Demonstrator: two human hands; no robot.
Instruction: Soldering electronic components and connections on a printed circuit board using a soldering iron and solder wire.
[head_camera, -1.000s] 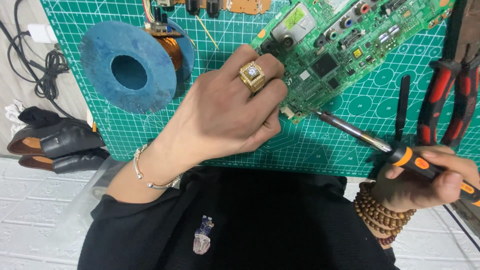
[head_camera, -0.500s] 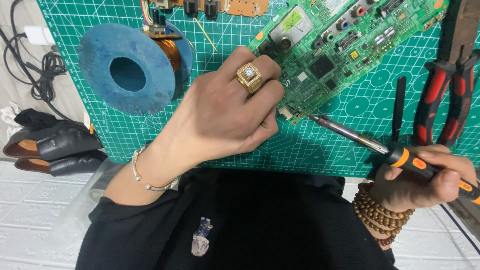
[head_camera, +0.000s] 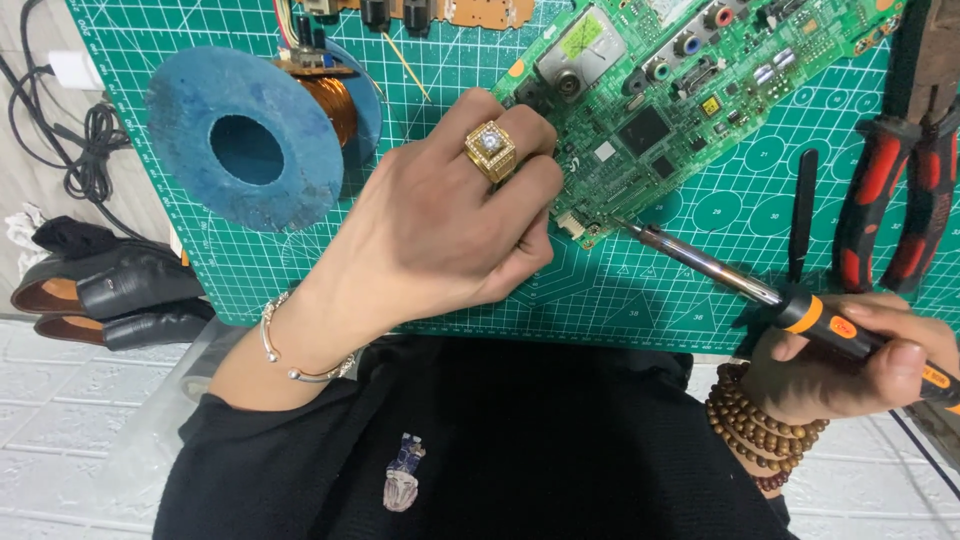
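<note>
Soldering iron (head_camera: 720, 268) has crept up-left since the earlier frames, tip now touching the lower edge of the green circuit board (head_camera: 690, 110) by a small white connector; left hand barely shifted, so this reads as a joint being worked at that edge. Green cutting mat (head_camera: 640, 290) carries everything: board at top centre-right, blue spool (head_camera: 245, 140) of copper wire at left, red-handled pliers (head_camera: 900, 190) at right, thin black tool (head_camera: 803, 210) just beside them. Left hand (head_camera: 450, 230) curled, fingers pressing down on the board's lower-left corner, gold ring on one finger. Right hand (head_camera: 850, 360) closed around the iron's orange-and-black handle, at the mat's near edge. Black shoes (head_camera: 110, 290) on the floor at left
</note>
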